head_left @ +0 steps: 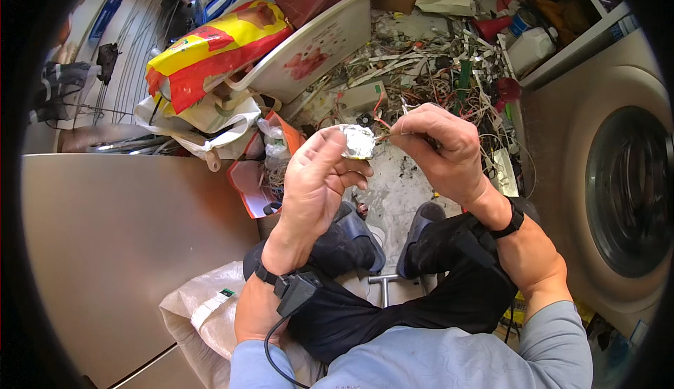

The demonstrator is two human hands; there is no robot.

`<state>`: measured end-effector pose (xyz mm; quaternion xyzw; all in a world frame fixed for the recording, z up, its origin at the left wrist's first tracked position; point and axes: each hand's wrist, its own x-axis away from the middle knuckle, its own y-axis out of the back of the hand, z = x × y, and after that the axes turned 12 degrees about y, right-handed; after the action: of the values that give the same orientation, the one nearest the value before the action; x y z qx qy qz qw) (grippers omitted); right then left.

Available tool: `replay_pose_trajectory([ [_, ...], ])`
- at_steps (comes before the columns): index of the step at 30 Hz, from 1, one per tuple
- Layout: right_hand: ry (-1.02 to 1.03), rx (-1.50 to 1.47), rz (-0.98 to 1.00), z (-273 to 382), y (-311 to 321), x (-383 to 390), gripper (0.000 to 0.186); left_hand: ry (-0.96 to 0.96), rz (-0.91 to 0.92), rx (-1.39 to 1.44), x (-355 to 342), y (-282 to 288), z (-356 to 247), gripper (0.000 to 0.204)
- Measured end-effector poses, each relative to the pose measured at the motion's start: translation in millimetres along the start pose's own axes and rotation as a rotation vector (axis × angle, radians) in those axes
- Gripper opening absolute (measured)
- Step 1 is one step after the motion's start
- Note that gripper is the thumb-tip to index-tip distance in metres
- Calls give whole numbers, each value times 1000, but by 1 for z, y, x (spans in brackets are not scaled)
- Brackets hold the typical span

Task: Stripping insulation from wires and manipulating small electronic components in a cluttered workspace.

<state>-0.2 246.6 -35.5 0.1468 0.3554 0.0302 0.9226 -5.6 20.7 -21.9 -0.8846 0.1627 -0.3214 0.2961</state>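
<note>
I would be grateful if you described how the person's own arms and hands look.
The left hand and right hand are both ungloved. Short, light grey-blue sleeves leave the forearms bare. A black strap on the left wrist carries a boxy black device with a thin black cable; a black band circles the right wrist.

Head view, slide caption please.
Left hand holds a shiny silvery piece; right hand pinches close beside it, above a cluttered floor.
</note>
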Motion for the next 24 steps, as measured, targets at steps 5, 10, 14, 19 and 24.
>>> replay_pose_trajectory([
  [5, -35, -14, 87, -1, -8, 6, 17, -175, -195, -279, -1, -4, 10, 17],
  [10, -524, -508, 27, -5, -10, 6, 15, -356, -278, -451, 5, -5, 15, 11],
  [14, -679, -673, 47, 0, -10, 2, 17, -405, -299, -493, 5, -6, 15, 11],
  [19, -592, -601, 76, 1, -16, 8, 15, -407, -266, -485, 4, -6, 18, 13],
  [24, -607, -585, 94, 0, -17, 8, 15, -315, -264, -499, 5, -8, 18, 15],
])
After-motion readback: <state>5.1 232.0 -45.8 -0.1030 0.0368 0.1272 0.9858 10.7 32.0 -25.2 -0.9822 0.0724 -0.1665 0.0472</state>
